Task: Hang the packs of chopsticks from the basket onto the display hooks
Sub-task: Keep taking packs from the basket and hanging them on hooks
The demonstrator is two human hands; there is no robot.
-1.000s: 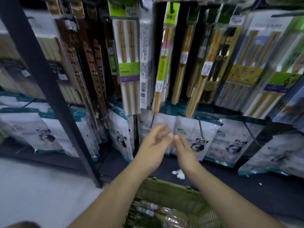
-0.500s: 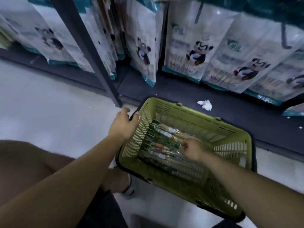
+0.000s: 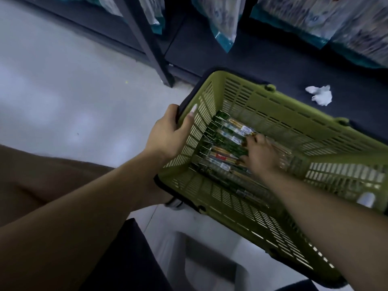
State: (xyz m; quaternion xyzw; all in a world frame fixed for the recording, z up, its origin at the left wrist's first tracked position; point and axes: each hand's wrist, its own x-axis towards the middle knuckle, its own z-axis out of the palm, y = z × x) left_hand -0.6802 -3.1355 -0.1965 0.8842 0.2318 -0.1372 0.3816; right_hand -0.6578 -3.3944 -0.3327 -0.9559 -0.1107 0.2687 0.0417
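A green plastic basket (image 3: 262,101) sits on the floor in front of the shelving. Several packs of chopsticks (image 3: 226,137) in clear wrap with green headers lie across its bottom. My left hand (image 3: 168,133) grips the basket's left rim and dark handle, thumb inside the wall. My right hand (image 3: 260,154) is down in the basket on the packs, fingers spread over them; whether it has closed round a pack is hidden. The display hooks are out of view.
Dark shelf base (image 3: 273,57) runs along the top, with white and teal bags (image 3: 222,24) hanging above it. A crumpled white paper (image 3: 320,94) lies on the base. A dark upright post (image 3: 151,45) meets the pale floor. My knee (image 3: 42,181) is at lower left.
My view dropped from the hanging chopstick display to the floor basket. My left hand took hold of the rim and my right hand went down onto the packs.
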